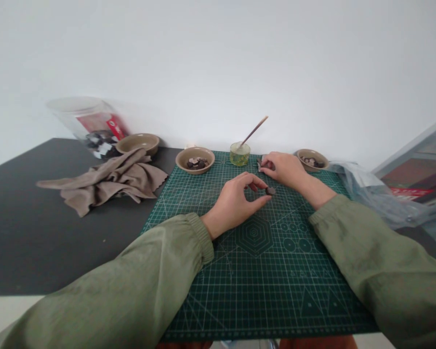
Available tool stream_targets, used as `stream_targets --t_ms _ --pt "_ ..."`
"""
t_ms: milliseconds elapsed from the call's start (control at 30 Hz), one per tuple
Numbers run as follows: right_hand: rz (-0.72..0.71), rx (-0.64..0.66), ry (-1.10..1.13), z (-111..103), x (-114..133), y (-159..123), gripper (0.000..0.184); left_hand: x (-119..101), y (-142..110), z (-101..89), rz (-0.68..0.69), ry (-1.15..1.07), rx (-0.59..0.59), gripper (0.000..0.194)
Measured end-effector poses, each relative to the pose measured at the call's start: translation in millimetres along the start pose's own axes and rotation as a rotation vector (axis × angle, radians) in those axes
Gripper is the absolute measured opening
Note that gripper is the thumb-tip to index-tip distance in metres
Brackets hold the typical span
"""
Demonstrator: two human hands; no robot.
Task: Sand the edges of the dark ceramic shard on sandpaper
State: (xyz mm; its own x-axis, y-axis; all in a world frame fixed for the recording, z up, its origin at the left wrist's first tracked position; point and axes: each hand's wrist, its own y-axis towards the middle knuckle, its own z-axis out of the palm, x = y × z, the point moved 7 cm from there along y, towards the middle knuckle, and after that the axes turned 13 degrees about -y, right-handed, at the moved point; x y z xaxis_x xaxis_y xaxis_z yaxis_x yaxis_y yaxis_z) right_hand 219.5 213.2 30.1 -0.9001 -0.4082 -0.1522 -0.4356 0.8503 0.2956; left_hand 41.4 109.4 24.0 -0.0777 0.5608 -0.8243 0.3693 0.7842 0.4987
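Head view, two hands (234, 206) (280, 169), three bowls (195, 153) (138, 138) (312, 154)

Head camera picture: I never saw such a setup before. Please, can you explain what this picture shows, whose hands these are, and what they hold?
This picture comes from a camera worn on a person's head, looking forward and down. No machine is involved: the arms in olive-green sleeves belong to the wearer. The left hand pinches a small dark piece between finger and thumb. The right hand touches something small on the far part of the mat, but it is hard to see what. Both hands are over a green cutting mat on a black table. Beyond them are two tan bowls holding dark pieces, and a small glass of yellowish liquid with a brush. Further left are a third bowl, a crumpled cloth and a large clear jar.
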Motion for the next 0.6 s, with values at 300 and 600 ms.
stream_targets --t_ms 300,600 --pt "0.159 -0.145 -0.013 -26.3 -29.7 2.7 0.013 1.3 0.6 -1.2 0.013 -0.007 -0.027 0.018" --pt "0.39 -0.235 0.514 -89.2 -61.1 -41.6 0.018 -0.6 0.9 -10.6 0.0 -0.044 -0.155 0.021"
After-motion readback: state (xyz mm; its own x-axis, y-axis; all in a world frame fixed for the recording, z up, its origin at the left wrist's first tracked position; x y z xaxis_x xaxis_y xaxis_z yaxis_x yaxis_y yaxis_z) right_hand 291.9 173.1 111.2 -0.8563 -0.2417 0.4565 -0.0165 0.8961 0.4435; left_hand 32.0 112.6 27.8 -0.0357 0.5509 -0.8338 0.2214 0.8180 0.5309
